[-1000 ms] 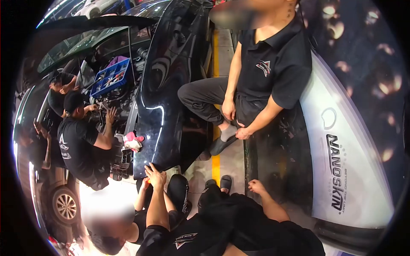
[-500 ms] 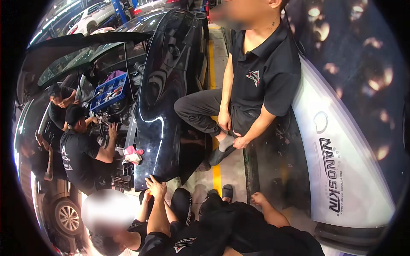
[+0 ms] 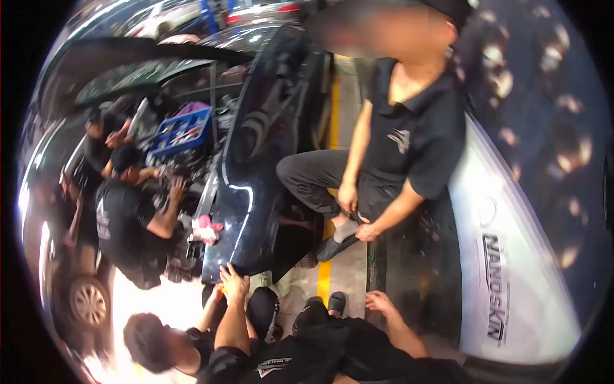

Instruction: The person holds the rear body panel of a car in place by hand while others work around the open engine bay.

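Observation:
My left hand point(image 3: 235, 281) rests on the lower front corner of a glossy black car fender point(image 3: 240, 211), its fingers apart and nothing held. Just beside it are the hands of a person point(image 3: 153, 342) crouching at the lower left, near the fender's bottom edge. My right hand point(image 3: 378, 301) hangs in the air to the right, close to the dark side of another vehicle; its fingers are loosely apart and no object shows in them. A pink and white cloth point(image 3: 206, 229) lies at the edge of the engine bay.
A seated person point(image 3: 416, 128) in a black shirt holds one foot. Another person point(image 3: 128, 214) reaches into the engine bay, near a blue tool tray point(image 3: 182, 132). A white NANOSKIN cover point(image 3: 499, 269) hangs at right. The floor has a yellow line point(image 3: 325, 278).
The view has shifted and blurred. My left hand stays at the fender corner. My right hand has opened somewhat, its fingers more spread than before.

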Action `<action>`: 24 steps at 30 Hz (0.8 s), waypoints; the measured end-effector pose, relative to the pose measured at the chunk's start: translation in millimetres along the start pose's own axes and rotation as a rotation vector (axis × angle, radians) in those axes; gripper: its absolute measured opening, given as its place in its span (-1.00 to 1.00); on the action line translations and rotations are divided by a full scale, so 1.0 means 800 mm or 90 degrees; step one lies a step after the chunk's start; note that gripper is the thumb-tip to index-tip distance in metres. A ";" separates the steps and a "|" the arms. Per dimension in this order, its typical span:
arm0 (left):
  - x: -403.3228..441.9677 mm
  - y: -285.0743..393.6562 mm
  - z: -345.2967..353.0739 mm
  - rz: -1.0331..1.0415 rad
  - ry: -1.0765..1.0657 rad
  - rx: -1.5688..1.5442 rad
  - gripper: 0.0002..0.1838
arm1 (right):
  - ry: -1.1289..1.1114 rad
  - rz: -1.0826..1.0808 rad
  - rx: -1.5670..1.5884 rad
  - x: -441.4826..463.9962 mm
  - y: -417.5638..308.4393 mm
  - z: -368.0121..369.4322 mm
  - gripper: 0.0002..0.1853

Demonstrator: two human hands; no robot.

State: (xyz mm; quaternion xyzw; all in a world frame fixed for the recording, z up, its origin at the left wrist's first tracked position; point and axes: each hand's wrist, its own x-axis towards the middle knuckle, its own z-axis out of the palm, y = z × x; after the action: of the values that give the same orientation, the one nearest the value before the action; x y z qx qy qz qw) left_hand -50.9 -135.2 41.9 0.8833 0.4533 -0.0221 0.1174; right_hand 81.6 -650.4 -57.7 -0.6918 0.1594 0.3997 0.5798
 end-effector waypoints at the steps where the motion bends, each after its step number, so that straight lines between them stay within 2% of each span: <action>1: -0.004 0.010 -0.013 -0.026 0.006 -0.019 -0.05 | -0.059 -0.059 0.070 -0.029 -0.071 0.012 -0.72; 3: -0.025 0.036 -0.065 -0.040 -0.010 -0.075 -0.06 | -0.200 -0.220 0.112 -0.072 -0.202 0.028 -0.69; 5: -0.023 0.033 -0.068 -0.032 0.012 -0.119 -0.05 | -0.227 -0.497 0.154 -0.180 -0.345 0.060 -0.72; 6: -0.008 0.016 -0.033 -0.040 0.024 -0.108 -0.02 | -0.296 -0.503 0.259 -0.240 -0.392 0.057 -0.75; 7: -0.002 0.008 -0.015 -0.063 0.007 -0.105 0.02 | -0.569 -0.718 0.216 -0.195 -0.362 -0.025 -0.69; 8: 0.000 0.008 -0.012 -0.080 -0.014 -0.099 0.06 | -0.692 -1.029 -0.019 -0.296 -0.441 0.006 -0.69; 12: 0.007 0.007 -0.003 -0.103 -0.043 -0.047 0.13 | -0.819 -0.951 -0.013 -0.277 -0.446 0.063 -0.70; 13: 0.003 0.011 -0.020 -0.099 -0.092 -0.051 0.08 | -0.853 -0.928 -0.014 -0.275 -0.451 0.079 -0.71; 15: 0.004 0.010 -0.018 -0.103 -0.092 -0.053 0.09 | -0.908 -0.886 -0.021 -0.276 -0.452 0.102 -0.71; 24: 0.003 0.002 -0.021 -0.085 -0.108 -0.054 0.09 | -1.057 -0.708 -0.071 -0.283 -0.449 0.164 -0.74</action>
State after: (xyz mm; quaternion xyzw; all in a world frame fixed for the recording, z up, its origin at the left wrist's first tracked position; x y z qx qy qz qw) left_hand -49.4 -129.9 58.1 0.8401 0.5003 -0.0854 0.1911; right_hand 136.8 -484.1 350.5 -0.1962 -0.6613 0.4348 0.5790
